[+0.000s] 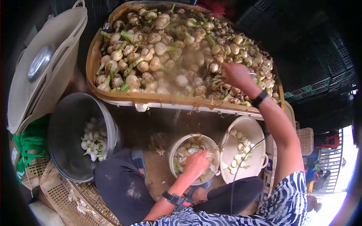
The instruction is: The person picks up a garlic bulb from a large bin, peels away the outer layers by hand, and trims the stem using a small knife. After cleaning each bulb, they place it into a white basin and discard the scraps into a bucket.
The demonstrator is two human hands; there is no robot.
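Observation:
A big oval tub [113,98] is heaped with white bulbs [151,62] with green stalks. My right hand [235,75], a black band on its wrist, reaches into the right side of the heap, fingers curled around a bulb [215,80]. My left hand [196,164] hangs curled over a small white bucket [174,150] of peelings and stalk scraps between my knees. What it holds is hidden. A white bowl [254,130] to the right holds a few cleaned bulbs [239,145].
A grey bucket [64,128] at the left holds cleaned bulbs [92,143]. A pale plastic tub [56,56] with a metal lid in it leans at the far left. Woven mats [64,194] lie at lower left, dark crates [320,64] at the right.

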